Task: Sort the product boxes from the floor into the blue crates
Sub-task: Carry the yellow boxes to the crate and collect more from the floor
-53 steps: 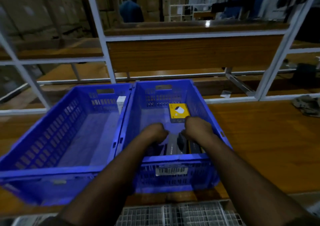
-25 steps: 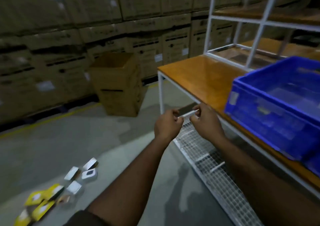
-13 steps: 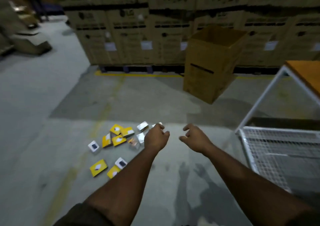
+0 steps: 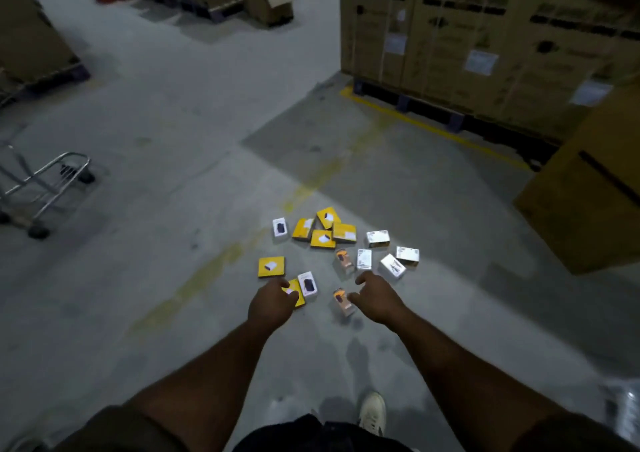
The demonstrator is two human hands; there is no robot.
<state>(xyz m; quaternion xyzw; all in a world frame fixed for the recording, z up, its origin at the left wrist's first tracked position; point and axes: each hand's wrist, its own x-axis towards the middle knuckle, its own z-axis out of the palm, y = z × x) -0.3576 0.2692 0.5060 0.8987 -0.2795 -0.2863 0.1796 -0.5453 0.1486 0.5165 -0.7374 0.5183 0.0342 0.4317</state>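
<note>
Yellow and white product boxes (image 4: 322, 239) are seen scattered on the floor (image 4: 173, 140), unsorted; left hand (image 4: 272, 304) and right hand (image 4: 375, 299) are held out empty, fingers loosely curled.

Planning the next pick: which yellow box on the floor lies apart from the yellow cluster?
The lone yellow box, left of the pile just beyond the left hand; four others bunch together farther away.

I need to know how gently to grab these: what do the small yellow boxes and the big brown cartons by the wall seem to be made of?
The yellow boxes look like thin printed card, smooth and perhaps slightly glossy: flat faces, crisp edges, product pictures. The brown cartons look like matte corrugated cardboard, with plain brown faces and stuck-on white labels.
</note>
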